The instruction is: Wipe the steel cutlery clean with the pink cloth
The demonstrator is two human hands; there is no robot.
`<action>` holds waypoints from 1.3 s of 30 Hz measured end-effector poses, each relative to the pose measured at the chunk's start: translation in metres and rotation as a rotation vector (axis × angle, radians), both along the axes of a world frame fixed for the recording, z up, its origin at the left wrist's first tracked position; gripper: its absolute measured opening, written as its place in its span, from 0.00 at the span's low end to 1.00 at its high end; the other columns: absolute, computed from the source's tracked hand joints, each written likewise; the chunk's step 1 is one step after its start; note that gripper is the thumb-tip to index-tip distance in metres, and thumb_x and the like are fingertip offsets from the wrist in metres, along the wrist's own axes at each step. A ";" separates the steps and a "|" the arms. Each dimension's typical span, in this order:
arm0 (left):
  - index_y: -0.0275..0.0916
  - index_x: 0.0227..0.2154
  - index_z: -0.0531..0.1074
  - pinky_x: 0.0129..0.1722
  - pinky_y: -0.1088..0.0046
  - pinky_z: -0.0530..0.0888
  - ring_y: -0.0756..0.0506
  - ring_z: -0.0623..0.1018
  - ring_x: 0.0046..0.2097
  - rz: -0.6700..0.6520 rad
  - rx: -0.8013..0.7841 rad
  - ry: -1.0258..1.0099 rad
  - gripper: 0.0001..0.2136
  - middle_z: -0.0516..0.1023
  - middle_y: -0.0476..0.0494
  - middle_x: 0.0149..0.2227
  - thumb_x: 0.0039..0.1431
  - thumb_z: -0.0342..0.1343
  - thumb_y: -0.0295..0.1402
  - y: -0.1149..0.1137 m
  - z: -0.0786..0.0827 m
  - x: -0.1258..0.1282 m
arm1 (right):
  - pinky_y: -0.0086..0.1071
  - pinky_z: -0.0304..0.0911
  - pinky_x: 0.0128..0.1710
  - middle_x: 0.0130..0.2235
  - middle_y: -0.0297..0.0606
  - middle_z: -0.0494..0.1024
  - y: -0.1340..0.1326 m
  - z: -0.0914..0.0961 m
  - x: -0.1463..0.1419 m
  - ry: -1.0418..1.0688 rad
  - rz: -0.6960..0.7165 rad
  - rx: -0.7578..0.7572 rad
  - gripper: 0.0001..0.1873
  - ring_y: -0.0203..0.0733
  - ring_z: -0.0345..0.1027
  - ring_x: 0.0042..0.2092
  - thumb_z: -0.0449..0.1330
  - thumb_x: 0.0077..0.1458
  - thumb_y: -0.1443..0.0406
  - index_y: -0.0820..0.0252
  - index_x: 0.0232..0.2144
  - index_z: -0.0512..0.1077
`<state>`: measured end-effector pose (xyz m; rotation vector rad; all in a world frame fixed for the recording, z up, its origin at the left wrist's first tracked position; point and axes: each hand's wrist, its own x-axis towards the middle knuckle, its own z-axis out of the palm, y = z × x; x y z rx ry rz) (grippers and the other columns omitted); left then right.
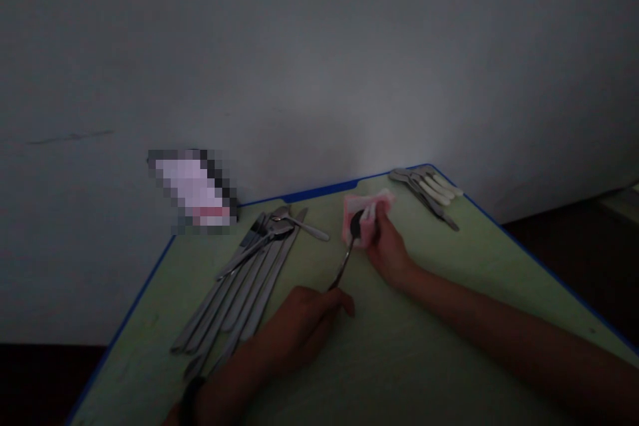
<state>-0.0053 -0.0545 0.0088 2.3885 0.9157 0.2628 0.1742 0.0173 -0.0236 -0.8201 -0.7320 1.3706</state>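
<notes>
My left hand [314,319] is closed around the handle of a metal spoon [342,267], which points up and away over the table. The spoon's dark bowl rests against a pink and white cloth [352,204]. That cloth is gripped in my right hand [387,246], its fingers folded round the bowl's right side. Part of the cloth is hidden behind those fingers. To the left of my left hand lies a spread of metal knives [244,299], with several spoons [280,231] on top near their far end.
On the table's [429,333] far right corner lie several pieces of cutlery with white handles [439,193] and a metal one. A blurred-out phone-like object [192,186] leans at the far left by the wall [319,66]. Blue trim [324,191] edges the tabletop.
</notes>
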 end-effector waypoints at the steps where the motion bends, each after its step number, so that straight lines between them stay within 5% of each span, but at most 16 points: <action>1: 0.41 0.40 0.69 0.34 0.75 0.67 0.49 0.74 0.30 0.033 -0.007 -0.005 0.13 0.75 0.49 0.30 0.63 0.39 0.31 -0.001 0.001 0.000 | 0.29 0.61 0.40 0.33 0.31 0.74 0.003 0.003 0.000 0.110 -0.034 -0.024 0.24 0.37 0.66 0.40 0.56 0.43 0.42 0.53 0.33 0.69; 5: 0.42 0.40 0.69 0.33 0.76 0.67 0.51 0.72 0.28 0.097 -0.047 -0.028 0.12 0.74 0.50 0.29 0.63 0.40 0.33 -0.002 0.000 0.002 | 0.31 0.63 0.37 0.31 0.33 0.74 0.003 0.011 0.000 0.205 0.082 -0.068 0.22 0.39 0.67 0.37 0.57 0.45 0.45 0.55 0.32 0.70; 13: 0.41 0.40 0.70 0.32 0.76 0.67 0.51 0.72 0.27 0.114 -0.080 -0.053 0.12 0.75 0.50 0.29 0.63 0.41 0.33 -0.001 -0.003 0.004 | 0.30 0.59 0.37 0.33 0.33 0.74 -0.004 -0.003 0.009 -0.256 0.157 0.100 0.16 0.37 0.65 0.35 0.61 0.46 0.54 0.58 0.34 0.72; 17: 0.40 0.39 0.71 0.32 0.76 0.67 0.50 0.72 0.28 0.124 -0.092 -0.106 0.13 0.73 0.50 0.26 0.62 0.41 0.35 -0.001 -0.002 0.002 | 0.29 0.58 0.35 0.34 0.33 0.74 -0.004 -0.002 0.013 -0.306 0.229 0.125 0.13 0.35 0.64 0.33 0.61 0.46 0.60 0.58 0.35 0.72; 25: 0.41 0.45 0.63 0.28 0.77 0.64 0.51 0.66 0.26 0.280 -0.201 -0.238 0.12 0.64 0.54 0.23 0.64 0.39 0.38 -0.001 -0.007 -0.002 | 0.28 0.59 0.34 0.32 0.31 0.74 0.000 -0.001 0.008 -0.007 0.192 -0.005 0.10 0.34 0.64 0.32 0.60 0.41 0.68 0.58 0.32 0.71; 30: 0.40 0.52 0.54 0.27 0.76 0.64 0.51 0.66 0.26 0.395 -0.322 -0.465 0.15 0.68 0.53 0.26 0.65 0.37 0.38 0.001 -0.009 -0.001 | 0.27 0.59 0.31 0.26 0.28 0.72 0.006 -0.001 0.008 0.142 0.126 -0.114 0.06 0.32 0.63 0.28 0.61 0.39 0.70 0.60 0.25 0.69; 39: 0.41 0.48 0.59 0.31 0.76 0.67 0.51 0.73 0.30 0.349 -0.225 -0.285 0.13 0.75 0.50 0.31 0.61 0.47 0.36 0.007 -0.013 0.006 | 0.30 0.65 0.35 0.30 0.30 0.76 0.006 0.004 0.004 0.250 0.099 -0.036 0.11 0.35 0.69 0.32 0.62 0.46 0.62 0.55 0.34 0.69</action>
